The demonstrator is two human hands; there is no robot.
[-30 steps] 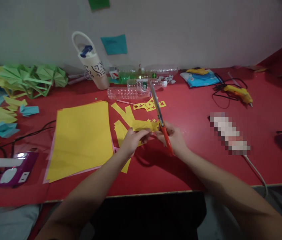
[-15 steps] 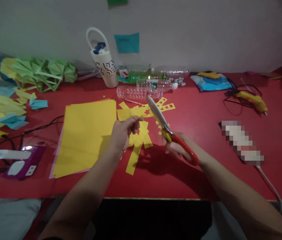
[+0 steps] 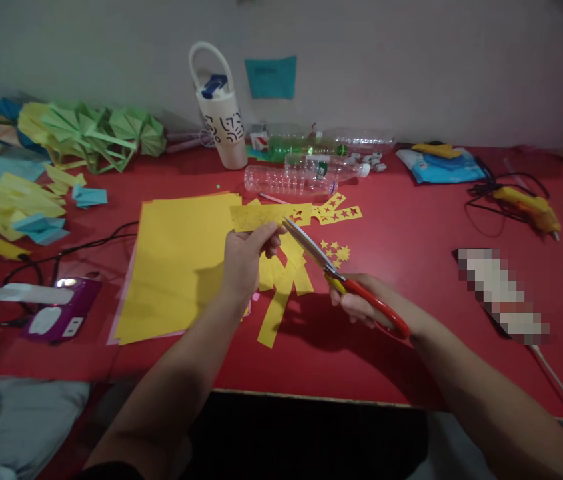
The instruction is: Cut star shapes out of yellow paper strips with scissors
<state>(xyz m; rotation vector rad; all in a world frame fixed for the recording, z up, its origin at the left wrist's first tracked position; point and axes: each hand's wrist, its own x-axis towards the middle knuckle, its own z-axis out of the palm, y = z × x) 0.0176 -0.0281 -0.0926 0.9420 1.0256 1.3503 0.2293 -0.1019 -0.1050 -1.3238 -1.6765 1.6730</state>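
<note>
My left hand (image 3: 248,260) is closed in a pinch at the lower edge of a yellow paper strip (image 3: 254,217), which has star-shaped holes toward its right part. My right hand (image 3: 356,300) is wrapped round the red handles of a pair of scissors (image 3: 314,250). The blades point up and left, their tips at the strip beside my left fingertips; they look nearly closed. Below the strip lie loose yellow paper pieces (image 3: 276,313). Small cut-out yellow stars (image 3: 334,252) sit in a cluster behind the blades. My left fingers partly cover the strip.
Left of my hand is a stack of yellow sheets (image 3: 176,267). Plastic bottles (image 3: 288,180) and a white tumbler (image 3: 224,127) stand or lie at the back. A yellow glue gun (image 3: 526,203) is at right, a purple power strip (image 3: 64,310) at left, folded paper shapes (image 3: 91,130) behind.
The view has shifted, so the table's things sit farther right. The strip has moved left with my left hand relative to the table. The scissor tips have come down to the strip.
</note>
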